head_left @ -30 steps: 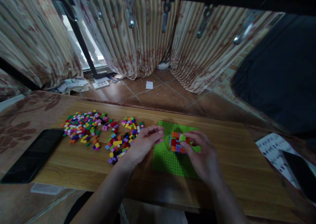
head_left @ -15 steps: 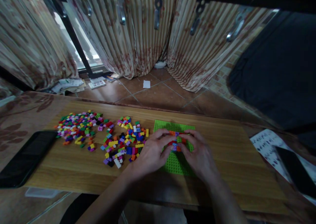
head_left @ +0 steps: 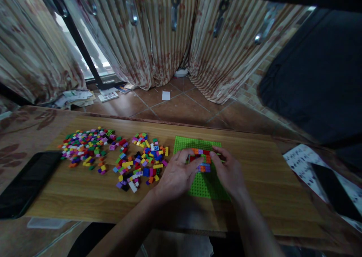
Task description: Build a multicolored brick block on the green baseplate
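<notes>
A low build of toy bricks (head_left: 204,159), with orange, purple, red and green pieces, sits on the bright green studded baseplate (head_left: 202,187). My left hand (head_left: 178,170) curls round the left side of the build, its thumb across the front and its fingers behind. At the right edge, my right hand (head_left: 229,170) has thumb and forefinger closed on the build's corner. Whether a loose brick is between those fingertips is hidden. Part of the build's left side lies behind my left hand.
Loose bricks (head_left: 145,160) spread left of the baseplate, with a denser pile (head_left: 85,145) farther left. A black tablet-like device (head_left: 31,181) lies at the wooden board's (head_left: 98,196) left end. On the right are a printed sheet (head_left: 299,159) and a dark phone (head_left: 336,191).
My right hand has shifted outward, from the front of the build to its right edge, so more of the bricks show. The left hand keeps nearly the same hold. The whole view has shifted slightly.
</notes>
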`<state>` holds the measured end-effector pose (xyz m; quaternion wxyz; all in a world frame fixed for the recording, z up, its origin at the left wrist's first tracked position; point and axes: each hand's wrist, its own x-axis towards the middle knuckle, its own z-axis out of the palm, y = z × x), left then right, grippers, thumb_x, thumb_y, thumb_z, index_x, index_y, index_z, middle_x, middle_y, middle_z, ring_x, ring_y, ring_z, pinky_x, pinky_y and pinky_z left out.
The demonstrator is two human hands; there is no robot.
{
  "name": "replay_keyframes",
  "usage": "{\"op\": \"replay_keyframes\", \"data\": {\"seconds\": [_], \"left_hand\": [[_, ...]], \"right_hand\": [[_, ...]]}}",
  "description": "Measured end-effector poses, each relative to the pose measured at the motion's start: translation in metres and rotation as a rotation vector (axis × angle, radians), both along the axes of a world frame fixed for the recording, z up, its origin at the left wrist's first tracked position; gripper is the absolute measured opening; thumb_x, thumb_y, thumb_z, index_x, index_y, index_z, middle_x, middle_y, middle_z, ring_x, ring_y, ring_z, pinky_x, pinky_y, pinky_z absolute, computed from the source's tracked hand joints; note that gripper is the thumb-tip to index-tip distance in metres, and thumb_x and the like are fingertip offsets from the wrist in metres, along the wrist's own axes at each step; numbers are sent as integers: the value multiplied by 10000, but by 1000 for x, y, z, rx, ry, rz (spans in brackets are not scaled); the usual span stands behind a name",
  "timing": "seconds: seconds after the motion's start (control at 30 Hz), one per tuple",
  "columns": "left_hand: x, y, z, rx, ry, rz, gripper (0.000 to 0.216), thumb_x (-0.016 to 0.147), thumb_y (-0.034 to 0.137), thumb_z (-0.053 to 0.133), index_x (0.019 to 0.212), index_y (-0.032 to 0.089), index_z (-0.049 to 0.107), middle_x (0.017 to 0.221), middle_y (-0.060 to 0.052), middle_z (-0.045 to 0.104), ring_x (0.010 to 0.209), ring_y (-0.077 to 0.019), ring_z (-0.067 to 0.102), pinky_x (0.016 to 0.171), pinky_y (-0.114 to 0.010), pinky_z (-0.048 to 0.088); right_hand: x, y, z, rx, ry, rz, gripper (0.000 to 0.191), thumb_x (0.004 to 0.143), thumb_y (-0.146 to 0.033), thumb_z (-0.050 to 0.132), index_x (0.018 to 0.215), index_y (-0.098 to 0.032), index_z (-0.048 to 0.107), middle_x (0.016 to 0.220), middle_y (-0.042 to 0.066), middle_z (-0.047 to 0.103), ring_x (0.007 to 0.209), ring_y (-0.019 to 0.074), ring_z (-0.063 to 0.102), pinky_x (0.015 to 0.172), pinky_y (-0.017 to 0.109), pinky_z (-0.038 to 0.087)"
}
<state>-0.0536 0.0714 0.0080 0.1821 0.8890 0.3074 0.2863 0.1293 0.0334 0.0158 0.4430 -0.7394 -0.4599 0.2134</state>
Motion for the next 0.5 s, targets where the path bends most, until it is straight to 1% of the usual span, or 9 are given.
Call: {"op": "replay_keyframes", "data": {"seconds": [0.1, 0.2, 0.37, 0.5], "left_hand": [[1, 0, 0, 21, 31, 3, 368, 955, 238, 490, 1304, 241, 604, 1251, -120, 541, 1098, -256, 563, 937, -456, 530], [2, -1, 2, 34, 50, 11, 373, 943, 227, 500, 1300, 257, 603, 1240, -106, 548, 1090, -250, 566, 925, -437, 531], [5, -2, 2, 39, 39, 21, 362, 927, 201, 500, 1266, 249, 621, 1218, -98, 563, 1059, -240, 576, 910, -426, 531], [6, -3, 4, 9, 64, 24, 362, 925, 205, 499, 1265, 243, 619, 1198, -100, 575, 1041, -242, 581, 895, -432, 534]], "right_hand": [[-3, 3, -3, -43, 34, 25, 475, 824, -503, 607, 1118, -145, 709, 1044, 136, 751, 880, 251, 703, 787, 407, 558], [-6, 5, -5, -67, 72, 39, 447, 808, -493, 621, 1080, -154, 723, 1003, 121, 769, 887, 259, 716, 817, 420, 556], [-7, 7, -5, -32, 87, 28, 393, 793, -467, 629, 1025, -170, 739, 960, 110, 778, 861, 260, 721, 794, 415, 558], [-8, 10, -4, -47, 89, 11, 378, 759, -458, 638, 980, -172, 745, 921, 107, 778, 813, 255, 714, 757, 403, 553]]}}
